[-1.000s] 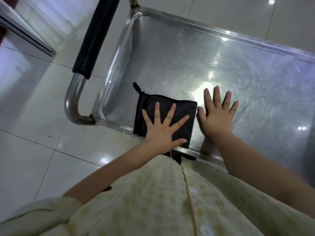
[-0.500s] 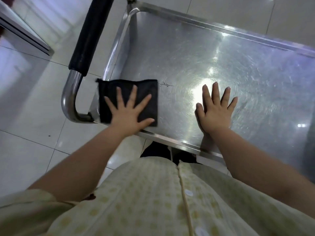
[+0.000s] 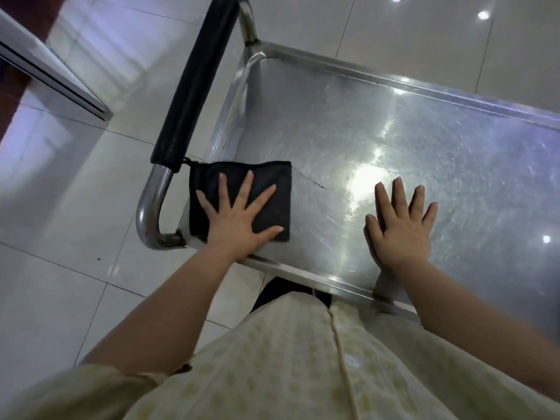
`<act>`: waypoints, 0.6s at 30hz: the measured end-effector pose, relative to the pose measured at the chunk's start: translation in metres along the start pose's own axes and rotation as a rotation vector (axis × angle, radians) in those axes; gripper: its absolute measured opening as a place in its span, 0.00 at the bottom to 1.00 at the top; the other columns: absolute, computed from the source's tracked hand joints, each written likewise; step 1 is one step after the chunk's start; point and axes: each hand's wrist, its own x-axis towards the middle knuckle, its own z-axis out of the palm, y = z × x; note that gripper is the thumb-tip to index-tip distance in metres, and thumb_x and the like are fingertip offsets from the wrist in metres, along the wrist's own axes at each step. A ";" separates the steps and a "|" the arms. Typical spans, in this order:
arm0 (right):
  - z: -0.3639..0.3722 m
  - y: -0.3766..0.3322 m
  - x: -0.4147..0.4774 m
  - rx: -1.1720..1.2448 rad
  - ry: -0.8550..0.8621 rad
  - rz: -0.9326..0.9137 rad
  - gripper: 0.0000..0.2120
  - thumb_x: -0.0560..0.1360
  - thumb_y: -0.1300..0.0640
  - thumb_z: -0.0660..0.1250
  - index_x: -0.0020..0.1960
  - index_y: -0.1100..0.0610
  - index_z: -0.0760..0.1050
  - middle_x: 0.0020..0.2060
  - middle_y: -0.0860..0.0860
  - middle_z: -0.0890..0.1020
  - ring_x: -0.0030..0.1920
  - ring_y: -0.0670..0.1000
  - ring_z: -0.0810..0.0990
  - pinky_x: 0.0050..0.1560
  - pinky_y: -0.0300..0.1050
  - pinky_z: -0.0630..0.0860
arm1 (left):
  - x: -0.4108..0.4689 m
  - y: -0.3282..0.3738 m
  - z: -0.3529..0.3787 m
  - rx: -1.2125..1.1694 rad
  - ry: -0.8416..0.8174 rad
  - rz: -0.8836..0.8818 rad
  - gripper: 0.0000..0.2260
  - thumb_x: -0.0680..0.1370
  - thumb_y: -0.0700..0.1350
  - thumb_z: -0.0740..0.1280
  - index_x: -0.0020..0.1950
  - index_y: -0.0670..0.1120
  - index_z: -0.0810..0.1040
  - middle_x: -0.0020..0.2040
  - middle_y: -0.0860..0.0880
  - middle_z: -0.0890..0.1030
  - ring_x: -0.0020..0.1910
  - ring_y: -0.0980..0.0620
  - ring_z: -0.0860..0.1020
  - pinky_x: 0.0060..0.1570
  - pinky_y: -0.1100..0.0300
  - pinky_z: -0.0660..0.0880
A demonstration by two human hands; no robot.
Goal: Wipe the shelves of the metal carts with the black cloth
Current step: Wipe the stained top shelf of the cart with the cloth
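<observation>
Fingers (image 3: 245, 189) of the left hand (image 3: 235, 221) are spread straight, pressing flat on the black cloth (image 3: 274, 207). The cloth lies folded in the near left corner of the shelf (image 3: 424, 140) of the metal cart (image 3: 303, 272), beside the black-padded handle (image 3: 194, 83). The right hand (image 3: 400, 228) rests flat on bare steel, its fingers straight and holding nothing.

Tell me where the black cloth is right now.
In the head view, the black cloth lies flat in the near left corner of the cart's shelf, under the left hand, beside the black-padded handle.
</observation>
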 end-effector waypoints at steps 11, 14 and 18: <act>0.005 0.002 0.005 -0.018 0.019 -0.022 0.30 0.80 0.39 0.45 0.80 0.43 0.44 0.80 0.49 0.45 0.78 0.61 0.37 0.74 0.67 0.38 | 0.173 0.030 -0.085 0.026 0.081 0.174 0.38 0.69 0.79 0.47 0.75 0.71 0.39 0.80 0.56 0.36 0.76 0.36 0.32 0.65 0.24 0.33; 0.006 0.004 0.007 -0.041 0.023 -0.013 0.30 0.80 0.39 0.45 0.80 0.43 0.44 0.80 0.49 0.44 0.78 0.61 0.37 0.74 0.67 0.38 | 0.209 0.075 -0.103 0.026 0.049 0.217 0.37 0.69 0.79 0.46 0.75 0.71 0.39 0.80 0.55 0.34 0.75 0.33 0.31 0.63 0.22 0.34; 0.004 0.010 0.010 -0.040 0.039 -0.003 0.30 0.80 0.38 0.44 0.80 0.42 0.43 0.80 0.48 0.45 0.78 0.60 0.38 0.75 0.67 0.40 | 0.208 0.124 -0.102 0.072 0.032 0.333 0.36 0.70 0.79 0.45 0.76 0.71 0.40 0.80 0.54 0.35 0.74 0.31 0.31 0.62 0.20 0.35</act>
